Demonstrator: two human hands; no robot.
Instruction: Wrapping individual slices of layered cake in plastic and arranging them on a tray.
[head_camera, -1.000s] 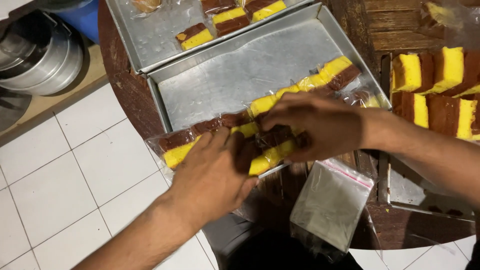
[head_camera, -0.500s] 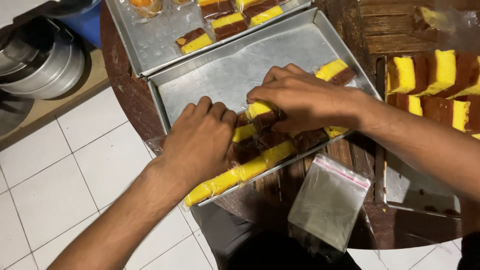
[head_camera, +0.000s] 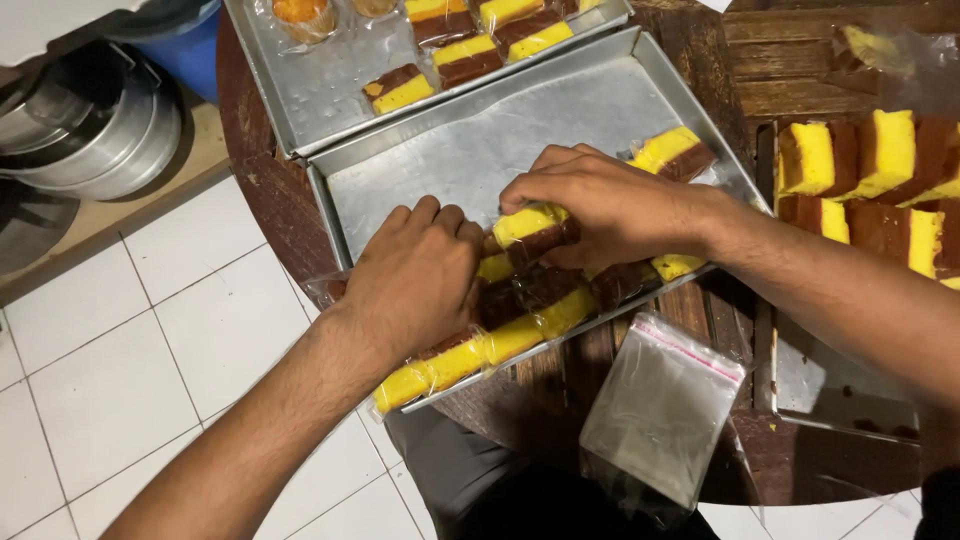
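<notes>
White floor tiles border a round wooden tabletop (head_camera: 300, 215) carrying a metal tray (head_camera: 480, 150). Left hand (head_camera: 415, 275) presses and right hand (head_camera: 600, 205) pinches wrapped yellow-and-brown cake slices (head_camera: 530, 320) along its front edge. They look soft and crushable, so hold by the sides. Clear bags (head_camera: 660, 405) lie nearby.

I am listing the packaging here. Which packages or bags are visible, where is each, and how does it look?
Wrapped cake slices: near tray edge, under both hands; clear film, yellow and brown.
Wrapped slices: far tray; same colours.
Empty bags: table, near edge; flat, clear, pink strip.
No labels, signs or screens.
</notes>
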